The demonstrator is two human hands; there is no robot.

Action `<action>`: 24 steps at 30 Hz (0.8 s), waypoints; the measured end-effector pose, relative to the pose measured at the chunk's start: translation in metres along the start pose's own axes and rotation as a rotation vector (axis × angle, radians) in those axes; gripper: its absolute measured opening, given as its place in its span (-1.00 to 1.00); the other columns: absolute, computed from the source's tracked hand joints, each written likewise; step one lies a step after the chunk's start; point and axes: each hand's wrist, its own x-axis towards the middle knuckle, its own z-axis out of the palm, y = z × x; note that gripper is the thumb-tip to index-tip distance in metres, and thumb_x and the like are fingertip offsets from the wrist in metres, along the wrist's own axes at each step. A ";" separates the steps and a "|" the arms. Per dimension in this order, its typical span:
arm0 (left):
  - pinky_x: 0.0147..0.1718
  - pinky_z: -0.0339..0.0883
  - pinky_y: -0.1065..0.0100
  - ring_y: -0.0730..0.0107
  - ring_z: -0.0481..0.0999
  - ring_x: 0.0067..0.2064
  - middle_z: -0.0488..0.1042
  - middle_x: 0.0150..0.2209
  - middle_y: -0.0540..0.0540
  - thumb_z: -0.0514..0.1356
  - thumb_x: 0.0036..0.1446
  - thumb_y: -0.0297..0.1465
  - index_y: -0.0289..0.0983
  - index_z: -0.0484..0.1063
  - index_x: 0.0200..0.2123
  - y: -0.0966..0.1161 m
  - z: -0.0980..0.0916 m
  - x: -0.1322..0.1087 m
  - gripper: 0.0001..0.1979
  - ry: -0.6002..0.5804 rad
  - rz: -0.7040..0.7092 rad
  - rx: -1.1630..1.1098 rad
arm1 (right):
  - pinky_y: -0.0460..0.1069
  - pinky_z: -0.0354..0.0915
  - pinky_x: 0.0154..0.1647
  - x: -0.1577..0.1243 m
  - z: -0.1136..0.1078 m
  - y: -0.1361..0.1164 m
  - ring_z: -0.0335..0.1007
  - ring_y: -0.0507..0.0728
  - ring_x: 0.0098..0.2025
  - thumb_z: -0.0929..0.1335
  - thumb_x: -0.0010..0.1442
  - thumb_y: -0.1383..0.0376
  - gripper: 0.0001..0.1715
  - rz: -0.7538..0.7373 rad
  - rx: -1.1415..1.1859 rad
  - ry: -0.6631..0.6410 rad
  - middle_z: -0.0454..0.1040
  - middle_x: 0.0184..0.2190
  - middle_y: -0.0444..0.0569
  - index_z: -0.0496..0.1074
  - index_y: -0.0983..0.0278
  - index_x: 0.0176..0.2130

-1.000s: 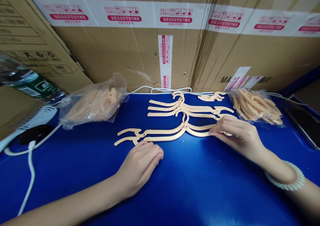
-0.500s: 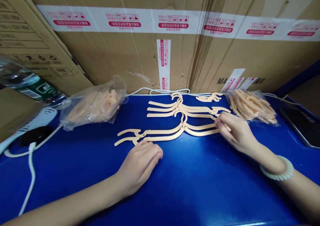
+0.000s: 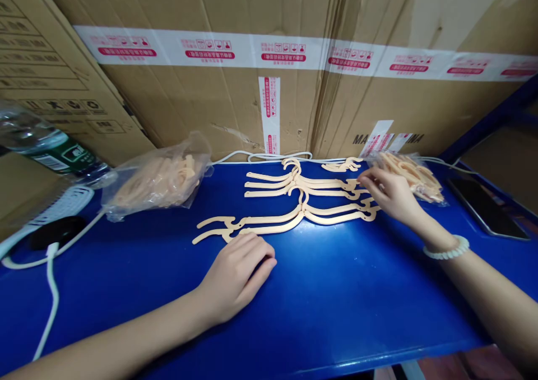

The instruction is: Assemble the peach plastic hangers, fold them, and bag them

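Observation:
Beige plastic folding hangers lie on the blue tabletop [image 3: 319, 290] in two groups. The front hangers [image 3: 273, 226] have jointed end pieces spread to the left; the back hangers [image 3: 269, 185] have plain arm ends on that side. My left hand [image 3: 237, 273] rests loosely curved on the table, just below the front hangers' left arms, with the thumb apart from the fingers and nothing seen in it. My right hand [image 3: 390, 192] is at the hangers' right ends, its fingertips pinched over an end piece of a back hanger, partly hidden by the fingers.
Clear bags of beige hanger parts stand left [image 3: 155, 184] and right [image 3: 412, 172]. Small loose parts [image 3: 342, 165] lie at the back. A bottle [image 3: 54, 144], a black disc with a white cable [image 3: 59, 231] and a phone [image 3: 487, 206] flank them. Cardboard boxes [image 3: 210, 105] form the back wall.
My right hand has moved off the front hangers' right ends to the back hangers' end pieces. My left hand stays in place, its thumb now farther from the fingers. The view has shifted slightly.

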 end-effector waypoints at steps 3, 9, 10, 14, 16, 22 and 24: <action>-0.10 0.30 0.17 0.24 0.42 -0.14 0.50 -0.20 -0.13 0.04 0.40 -0.42 -0.26 0.38 -0.18 0.003 -0.001 0.001 -0.86 -0.020 0.064 0.048 | -0.01 0.24 -0.41 0.009 -0.004 0.008 0.34 0.11 -0.47 0.23 0.30 0.21 -0.76 0.063 -0.064 -0.001 0.49 -0.45 -0.03 0.40 0.23 -0.33; 0.10 0.30 0.03 0.08 0.40 0.10 0.47 0.05 -0.21 0.08 0.38 -0.39 -0.25 0.39 -0.05 0.003 0.000 0.000 -0.85 -0.074 0.102 0.110 | 0.01 0.19 -0.39 0.026 -0.010 0.008 0.29 0.13 -0.47 0.14 0.29 0.26 -0.67 0.135 -0.229 0.066 0.35 -0.57 -0.03 0.17 0.17 -0.52; 0.11 0.30 0.01 0.07 0.40 0.12 0.46 0.07 -0.22 0.08 0.38 -0.38 -0.25 0.38 -0.04 0.003 0.000 0.000 -0.84 -0.081 0.099 0.116 | 0.01 0.17 -0.41 0.028 -0.011 0.008 0.27 0.13 -0.48 0.13 0.31 0.23 -0.63 0.148 -0.248 0.065 0.35 -0.59 -0.03 0.18 0.17 -0.53; 0.12 0.31 -0.02 0.03 0.38 0.16 0.42 0.13 -0.25 0.08 0.38 -0.36 -0.26 0.38 -0.01 0.004 -0.001 -0.001 -0.81 -0.111 0.095 0.140 | 0.01 0.13 -0.42 0.043 -0.009 0.013 0.32 0.14 -0.49 0.14 0.37 0.12 -0.50 0.191 -0.320 -0.007 0.42 -0.59 0.02 0.32 0.22 -0.53; 0.12 0.32 -0.02 0.03 0.38 0.16 0.42 0.14 -0.25 0.09 0.38 -0.36 -0.27 0.38 -0.01 0.004 -0.002 -0.001 -0.81 -0.119 0.097 0.142 | 0.01 0.15 -0.41 0.053 -0.007 0.020 0.40 0.17 -0.44 0.21 0.32 0.16 -0.58 0.202 -0.350 -0.072 0.53 -0.50 0.07 0.45 0.26 -0.45; 0.15 0.29 0.00 0.06 0.38 0.16 0.42 0.13 -0.25 0.08 0.39 -0.35 -0.27 0.37 0.01 0.005 -0.001 -0.003 -0.80 -0.103 0.129 0.135 | 0.01 0.23 -0.31 0.071 0.005 0.042 0.52 0.24 -0.26 0.34 0.19 0.30 -0.72 0.200 -0.425 -0.230 0.64 -0.26 0.17 0.60 0.33 -0.17; 0.15 0.28 0.01 0.07 0.38 0.16 0.43 0.13 -0.25 0.08 0.39 -0.35 -0.28 0.37 0.01 0.004 0.000 -0.003 -0.79 -0.098 0.143 0.139 | 0.02 0.23 -0.32 0.071 0.009 0.046 0.52 0.26 -0.28 0.37 0.19 0.25 -0.74 0.204 -0.448 -0.255 0.64 -0.29 0.19 0.62 0.35 -0.23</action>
